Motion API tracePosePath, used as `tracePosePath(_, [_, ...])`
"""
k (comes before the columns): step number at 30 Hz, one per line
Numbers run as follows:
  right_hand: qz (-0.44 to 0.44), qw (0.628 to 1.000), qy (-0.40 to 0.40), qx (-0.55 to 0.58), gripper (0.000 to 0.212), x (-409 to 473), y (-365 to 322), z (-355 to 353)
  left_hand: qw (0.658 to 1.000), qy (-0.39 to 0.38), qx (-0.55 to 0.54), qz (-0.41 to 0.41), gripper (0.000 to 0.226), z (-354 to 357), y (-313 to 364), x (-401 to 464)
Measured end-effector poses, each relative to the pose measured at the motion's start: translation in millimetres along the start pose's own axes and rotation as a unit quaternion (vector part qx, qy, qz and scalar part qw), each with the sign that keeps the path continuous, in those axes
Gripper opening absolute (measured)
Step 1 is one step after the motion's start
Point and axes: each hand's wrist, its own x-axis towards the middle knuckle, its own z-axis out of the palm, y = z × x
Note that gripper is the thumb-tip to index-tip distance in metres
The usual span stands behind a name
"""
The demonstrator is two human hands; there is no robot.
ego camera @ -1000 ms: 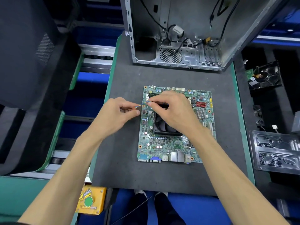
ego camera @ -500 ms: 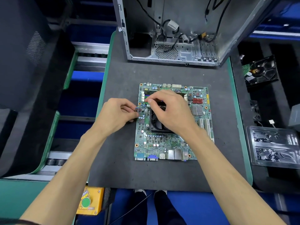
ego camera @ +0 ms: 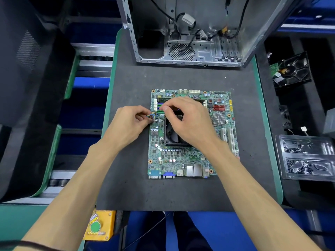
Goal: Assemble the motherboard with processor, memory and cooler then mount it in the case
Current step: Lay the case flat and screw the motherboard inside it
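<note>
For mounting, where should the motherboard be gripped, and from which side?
Grip the motherboard by its bare left and right edges, hands coming in from the sides. It lies flat on the mat; the cooler fills the middle and ports line the near edge.

Lit evenly from above, bright on the mat [ego camera: 181,78] and motherboard [ego camera: 190,158], dim at the outer edges. Soft, faint shadows under both forearms. Glare on the case [ego camera: 208,51] metal. Strong wide-angle bending toward the borders. Centre sharp, slight softness at the corners.
</note>
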Motion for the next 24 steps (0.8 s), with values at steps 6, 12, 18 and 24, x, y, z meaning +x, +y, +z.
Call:
tracePosePath(6, [0.009,1.000,0.005,0.003,0.015,0.7,-0.9,0.0,0.999,-0.007,-0.032,-0.014,0.009,-1.5,-5.5,0.7])
tracePosePath(12, [0.012,1.000,0.003,-0.001,0.015,0.8,-1.6,0.4,1.000,-0.014,-0.026,0.005,0.022,-1.8,-7.3,0.4])
tracePosePath(18, [0.014,1.000,0.003,0.003,0.015,0.8,-1.7,0.8,1.000,-0.017,0.001,0.016,0.014,-1.5,-7.4,0.0])
tracePosePath(24, [0.015,1.000,0.001,-0.004,0.015,1.1,-1.2,1.2,1.000,-0.002,-0.030,0.007,0.013,-1.6,-6.0,-2.3])
